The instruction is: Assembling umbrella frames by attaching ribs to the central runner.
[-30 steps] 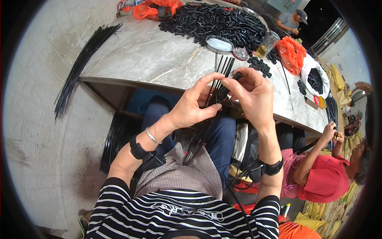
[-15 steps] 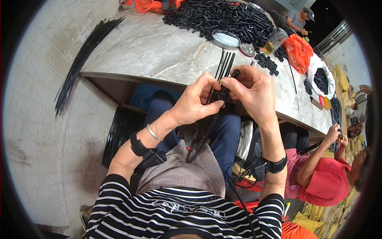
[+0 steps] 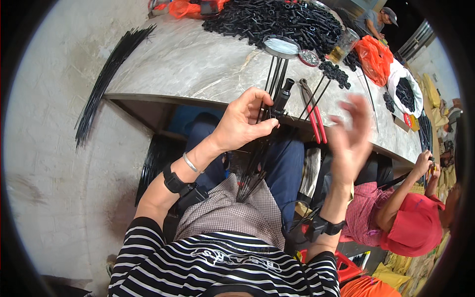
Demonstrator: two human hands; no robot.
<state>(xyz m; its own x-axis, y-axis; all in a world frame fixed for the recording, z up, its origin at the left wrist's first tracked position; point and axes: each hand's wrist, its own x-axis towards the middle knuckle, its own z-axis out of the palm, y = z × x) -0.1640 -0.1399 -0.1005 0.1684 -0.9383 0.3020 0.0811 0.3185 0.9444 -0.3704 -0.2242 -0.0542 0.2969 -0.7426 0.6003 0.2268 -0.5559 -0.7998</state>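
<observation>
In my left hand (image 3: 247, 121), a black stepped plastic tube fitting (image 3: 283, 99) stands nearly upright, pinched between thumb and fingers. Several thin black rods (image 3: 277, 74) run past it, from the tabletop down toward my lap; whether they pass through the fitting cannot be made out. My right hand (image 3: 352, 131) is off to the right, away from the fitting, blurred, fingers raised and apart, with nothing seen in it. Between my hands, pliers with red handles (image 3: 312, 116) lie over the table's edge, near two more thin rods.
Along the back of the stone-look table (image 3: 173, 64) spreads a heap of black tube parts (image 3: 277, 22). In front are a round dish (image 3: 281, 47) and a small red-rimmed dish of metal bits (image 3: 309, 58). A rod bundle (image 3: 111, 79) overhangs the left end. A co-worker (image 3: 410, 222) sits at right.
My right hand has let go of the fitting and moved right, uncovering the pliers. My left hand stays in about the same place, still on the fitting.
</observation>
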